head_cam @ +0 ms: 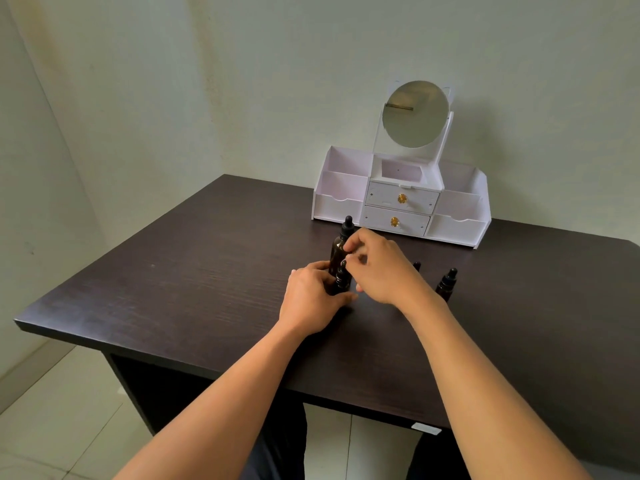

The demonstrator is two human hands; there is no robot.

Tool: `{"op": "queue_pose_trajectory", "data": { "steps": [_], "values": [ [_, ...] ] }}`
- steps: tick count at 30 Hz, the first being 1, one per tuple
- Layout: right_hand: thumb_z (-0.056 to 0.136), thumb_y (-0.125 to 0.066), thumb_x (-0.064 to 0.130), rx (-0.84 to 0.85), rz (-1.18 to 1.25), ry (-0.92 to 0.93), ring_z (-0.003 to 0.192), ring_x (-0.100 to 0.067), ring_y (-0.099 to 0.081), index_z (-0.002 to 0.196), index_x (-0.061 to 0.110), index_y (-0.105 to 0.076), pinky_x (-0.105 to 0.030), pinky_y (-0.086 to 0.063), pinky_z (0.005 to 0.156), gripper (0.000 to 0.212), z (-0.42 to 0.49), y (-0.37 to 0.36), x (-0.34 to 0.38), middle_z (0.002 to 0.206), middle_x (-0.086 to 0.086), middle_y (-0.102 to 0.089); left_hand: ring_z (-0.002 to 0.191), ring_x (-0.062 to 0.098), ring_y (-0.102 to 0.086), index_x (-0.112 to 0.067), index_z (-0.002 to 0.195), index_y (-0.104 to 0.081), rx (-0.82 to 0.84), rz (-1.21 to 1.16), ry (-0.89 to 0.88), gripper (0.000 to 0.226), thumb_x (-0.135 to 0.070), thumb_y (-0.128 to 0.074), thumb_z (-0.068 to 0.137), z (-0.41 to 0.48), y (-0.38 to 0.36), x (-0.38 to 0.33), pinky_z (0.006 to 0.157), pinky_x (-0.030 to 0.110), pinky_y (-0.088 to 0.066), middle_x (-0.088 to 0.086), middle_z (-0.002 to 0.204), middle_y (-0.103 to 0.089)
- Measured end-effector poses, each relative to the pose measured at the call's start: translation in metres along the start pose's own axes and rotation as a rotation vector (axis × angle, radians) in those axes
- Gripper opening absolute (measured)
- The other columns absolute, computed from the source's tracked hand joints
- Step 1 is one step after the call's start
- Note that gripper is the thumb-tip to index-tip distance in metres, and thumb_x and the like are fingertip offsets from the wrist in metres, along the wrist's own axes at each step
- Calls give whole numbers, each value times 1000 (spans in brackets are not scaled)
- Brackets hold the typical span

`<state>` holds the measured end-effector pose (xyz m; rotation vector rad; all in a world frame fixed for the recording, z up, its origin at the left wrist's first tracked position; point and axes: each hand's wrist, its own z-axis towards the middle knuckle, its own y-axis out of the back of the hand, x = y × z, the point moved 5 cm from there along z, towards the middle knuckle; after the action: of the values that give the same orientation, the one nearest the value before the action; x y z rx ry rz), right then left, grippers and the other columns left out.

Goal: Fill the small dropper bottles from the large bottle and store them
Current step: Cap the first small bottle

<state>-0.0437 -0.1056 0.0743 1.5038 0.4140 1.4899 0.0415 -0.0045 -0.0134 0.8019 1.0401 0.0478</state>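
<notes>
A large dark amber dropper bottle (341, 242) with a black dropper cap stands on the dark table (194, 271). Just in front of it a small dark dropper bottle (341, 280) stands upright, and my left hand (311, 299) grips its body. My right hand (377, 268) hovers over that small bottle with its fingertips pinched at the dropper cap. Another small dropper bottle (447, 284) stands to the right, apart from both hands. The black tip of a third small bottle (417, 265) pokes out behind my right hand.
A white organiser (401, 199) with open side compartments, two closed drawers with gold knobs and a round mirror (415, 114) stands at the table's back, against the wall. The table's left edge and near edge drop to a tiled floor.
</notes>
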Motion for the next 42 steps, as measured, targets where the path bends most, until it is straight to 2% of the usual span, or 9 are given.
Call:
{"op": "queue_pose_trajectory", "data": {
  "steps": [4,11,17,22,26,30,34,39,42],
  "values": [
    [95,-53,34,-81,-38,-8,70,-11,-62,102,30,-52,-33,-51,63,8,-3,7,-3,80,5,-66,128,20,-49,-24,99,-80,7,16,28,35,-48,-84,74,0,0,1,106,43,-44,-13,141,-56],
    [89,-62,15,39,21,41,71,-6,-64,98,29,-57,-25,-51,67,18,-2,3,2,100,9,-68,126,21,-52,-25,93,-80,2,-9,30,33,-50,-84,72,1,-2,5,103,47,-47,-13,140,-57],
    [86,-63,24,-25,-49,9,72,-11,-62,102,28,-57,-39,-57,73,17,3,9,0,77,8,-65,130,19,-48,-22,99,-80,14,5,37,35,-46,-85,73,-2,2,-2,107,45,-44,-11,143,-55],
    [84,-68,13,84,-32,66,74,2,-60,108,29,-62,-24,-50,71,30,2,5,2,103,12,-67,129,20,-47,-23,99,-80,12,2,30,36,-47,-85,74,-2,2,-1,105,45,-45,-11,142,-56],
    [85,-69,9,162,-19,52,68,-6,-67,101,38,-58,-30,-58,71,34,2,-8,-2,107,10,-66,128,21,-49,-23,92,-80,0,8,12,31,-48,-83,75,-3,2,-2,103,46,-45,-11,141,-57],
    [83,-77,19,62,-43,36,71,-2,-58,106,30,-64,-24,-48,71,29,3,-8,-4,94,10,-65,129,20,-47,-26,95,-79,12,21,19,29,-46,-83,75,-3,1,-2,102,45,-46,-12,141,-56],
    [85,-75,32,2,-81,-20,87,-12,-65,111,23,-71,-34,-56,82,28,-2,-15,-6,96,6,-66,126,20,-54,-30,104,-78,20,41,-2,32,-45,-81,76,-2,-1,1,98,46,-50,-13,138,-59],
    [87,-70,44,-118,-85,-70,68,-10,-61,92,23,-69,-36,-56,69,22,-7,-23,-12,72,7,-63,119,15,-58,-33,110,-76,19,16,1,31,-35,-81,79,-4,0,-4,107,54,-43,-13,137,-60],
    [86,-68,50,-163,-111,-95,69,-13,-62,90,24,-66,-35,-55,65,26,-11,-24,-11,72,7,-63,114,14,-61,-31,115,-74,20,13,3,36,-32,-81,80,-7,4,-9,108,55,-42,-12,136,-61]
  ]
}}
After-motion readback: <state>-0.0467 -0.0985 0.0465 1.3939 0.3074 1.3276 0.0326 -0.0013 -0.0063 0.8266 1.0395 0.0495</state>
